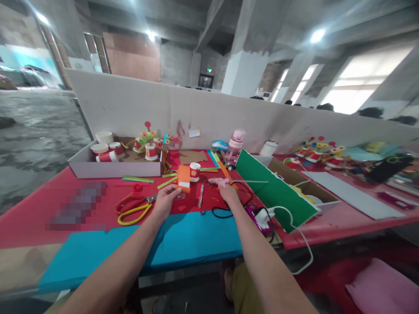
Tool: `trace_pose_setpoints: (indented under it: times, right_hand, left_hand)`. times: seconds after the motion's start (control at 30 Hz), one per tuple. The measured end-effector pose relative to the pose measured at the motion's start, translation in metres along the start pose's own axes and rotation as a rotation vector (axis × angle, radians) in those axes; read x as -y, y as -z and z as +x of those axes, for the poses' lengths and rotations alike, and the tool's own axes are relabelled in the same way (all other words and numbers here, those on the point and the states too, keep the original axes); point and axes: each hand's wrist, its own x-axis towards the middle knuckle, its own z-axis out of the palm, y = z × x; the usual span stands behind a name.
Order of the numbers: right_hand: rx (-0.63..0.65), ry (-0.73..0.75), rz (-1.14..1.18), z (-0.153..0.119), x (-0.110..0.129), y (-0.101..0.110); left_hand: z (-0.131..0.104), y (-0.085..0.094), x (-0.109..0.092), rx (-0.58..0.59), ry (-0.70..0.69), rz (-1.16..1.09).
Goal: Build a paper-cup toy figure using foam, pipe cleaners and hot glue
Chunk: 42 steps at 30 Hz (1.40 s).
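My left hand [166, 198] holds up an orange paper-wrapped cup [183, 178] with a white band at its lower end, just above the red table cover. My right hand [229, 192] grips a pink glue gun [220, 181], whose black cord [225, 212] loops toward me. The glue gun's tip points left toward the orange piece. Between the hands lies a small pen-like stick [200, 196]. A red and white paper cup [194, 171] stands just behind the orange piece.
Red and yellow scissors [135, 208] lie left of my left hand. A grey tray [111, 168] holds cups and paper figures. A green-sided cardboard box [278, 192], a pink bottle [235, 146] and a white charger [263, 216] are on the right. Blue sheet [190, 237] covers the near edge.
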Motion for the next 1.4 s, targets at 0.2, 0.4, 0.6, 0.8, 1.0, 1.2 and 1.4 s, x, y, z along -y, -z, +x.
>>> trace_pose_setpoints:
  times: [0.2,0.4,0.6,0.8,1.0,1.2,1.4]
  right_hand:
    - [-0.268,0.174,0.084,-0.035,0.013,0.01]
    - [0.354,0.372,1.139,-0.076,0.045,-0.006]
    - [0.612,0.096,1.544,-0.085,0.057,-0.011]
    - [0.754,-0.042,1.624,-0.084,0.05,-0.006]
    - [0.756,-0.158,1.711,-0.087,0.052,-0.005]
    - [0.706,-0.245,1.743,-0.092,0.056,-0.007]
    - [0.669,-0.241,1.782,-0.088,0.054,-0.01]
  left_hand:
    - [-0.016,-0.011,-0.017,0.039,-0.042,0.08]
    - [-0.026,-0.019,-0.023,0.062,-0.17,0.309]
    - [-0.024,-0.018,-0.015,0.123,-0.279,0.449]
    - [-0.025,-0.019,-0.009,0.211,-0.314,0.569]
    - [-0.024,-0.018,-0.003,0.101,-0.286,0.447]
    - [-0.027,-0.02,-0.005,0.06,-0.248,0.376]
    - [-0.026,-0.016,-0.007,0.046,-0.303,0.439]
